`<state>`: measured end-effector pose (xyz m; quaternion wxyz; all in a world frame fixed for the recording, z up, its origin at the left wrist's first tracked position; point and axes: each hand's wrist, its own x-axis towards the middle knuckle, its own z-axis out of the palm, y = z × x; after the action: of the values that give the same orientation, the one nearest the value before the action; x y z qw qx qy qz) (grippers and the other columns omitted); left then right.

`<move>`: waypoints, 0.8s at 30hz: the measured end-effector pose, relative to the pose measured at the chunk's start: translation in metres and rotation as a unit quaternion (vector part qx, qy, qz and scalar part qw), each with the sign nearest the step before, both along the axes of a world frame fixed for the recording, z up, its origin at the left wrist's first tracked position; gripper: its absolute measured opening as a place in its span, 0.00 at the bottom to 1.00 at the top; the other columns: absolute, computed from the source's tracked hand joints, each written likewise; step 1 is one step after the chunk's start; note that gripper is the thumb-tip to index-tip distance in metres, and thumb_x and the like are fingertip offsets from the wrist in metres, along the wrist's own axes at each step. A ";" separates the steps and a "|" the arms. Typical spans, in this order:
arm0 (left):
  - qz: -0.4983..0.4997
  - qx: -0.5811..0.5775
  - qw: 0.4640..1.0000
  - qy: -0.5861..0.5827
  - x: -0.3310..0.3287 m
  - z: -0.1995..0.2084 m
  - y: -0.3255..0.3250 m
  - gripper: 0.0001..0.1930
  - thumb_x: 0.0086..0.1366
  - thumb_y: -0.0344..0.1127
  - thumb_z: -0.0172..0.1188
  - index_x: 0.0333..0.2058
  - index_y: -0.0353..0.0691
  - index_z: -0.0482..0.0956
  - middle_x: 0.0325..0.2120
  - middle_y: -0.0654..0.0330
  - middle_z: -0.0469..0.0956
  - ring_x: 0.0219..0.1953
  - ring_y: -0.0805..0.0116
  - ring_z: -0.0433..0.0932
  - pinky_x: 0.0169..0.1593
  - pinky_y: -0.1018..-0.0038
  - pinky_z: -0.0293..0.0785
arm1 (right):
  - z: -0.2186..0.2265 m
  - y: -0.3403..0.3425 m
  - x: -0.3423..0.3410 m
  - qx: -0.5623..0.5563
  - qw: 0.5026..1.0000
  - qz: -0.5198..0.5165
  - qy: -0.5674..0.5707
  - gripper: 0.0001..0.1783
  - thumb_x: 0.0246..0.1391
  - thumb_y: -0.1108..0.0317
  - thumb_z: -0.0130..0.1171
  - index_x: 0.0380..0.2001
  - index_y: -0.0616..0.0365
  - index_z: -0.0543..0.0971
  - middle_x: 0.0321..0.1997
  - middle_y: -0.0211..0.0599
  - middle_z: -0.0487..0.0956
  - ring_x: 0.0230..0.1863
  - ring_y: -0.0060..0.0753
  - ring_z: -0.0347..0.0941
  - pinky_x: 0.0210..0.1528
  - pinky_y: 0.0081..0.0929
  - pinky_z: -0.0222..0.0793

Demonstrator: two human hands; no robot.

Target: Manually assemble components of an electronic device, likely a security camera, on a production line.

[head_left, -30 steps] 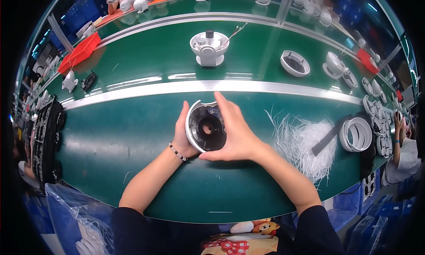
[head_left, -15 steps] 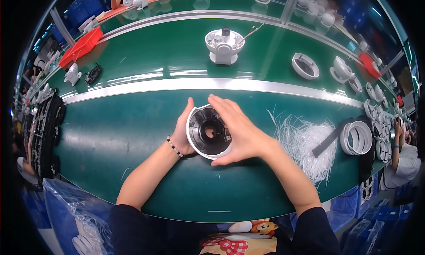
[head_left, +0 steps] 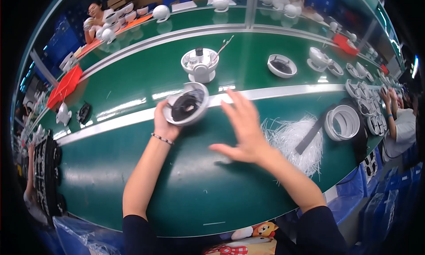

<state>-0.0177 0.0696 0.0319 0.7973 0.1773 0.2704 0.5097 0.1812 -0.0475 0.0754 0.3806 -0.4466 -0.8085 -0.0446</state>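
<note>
My left hand (head_left: 166, 121) grips the rim of a white bowl-shaped housing with a black inner part (head_left: 188, 105), holding it tilted over the metal strip. My right hand (head_left: 244, 130) is off to the right of it, fingers spread, with nothing in them. Just beyond the housing stands a white round device on a base (head_left: 199, 65), its top uncovered and a thin wire sticking up. Nearest my right hand on the right lies a heap of thin white strips (head_left: 294, 142), partly under a dark grey strap (head_left: 315, 130).
White rings (head_left: 342, 123) and stacked white-and-black parts (head_left: 369, 107) sit at the right. A white shell (head_left: 282, 66) lies farther back. Black stacked trays (head_left: 48, 175) line the left edge, with a red tray (head_left: 65, 86) behind. Other people work across the table and at both sides.
My right hand has let go of the housing and opened to its right. My left hand has carried the housing away from me and tilted it. The view has shifted.
</note>
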 end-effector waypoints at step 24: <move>0.365 0.287 0.755 0.463 -0.318 0.028 0.060 0.19 0.63 0.42 0.41 0.50 0.40 0.61 0.46 0.59 0.69 0.52 0.67 0.63 0.48 0.69 0.65 | 0.046 -0.067 0.235 -0.053 0.768 -0.609 -0.190 0.07 0.42 0.68 0.53 0.24 0.58 0.77 0.24 0.43 0.76 0.28 0.41 0.73 0.32 0.30 0.68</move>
<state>-0.3356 0.1299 0.0599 0.2394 0.4999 0.4915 0.6717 0.4166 -0.1144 0.1213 0.0877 -0.8472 -0.4236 -0.3084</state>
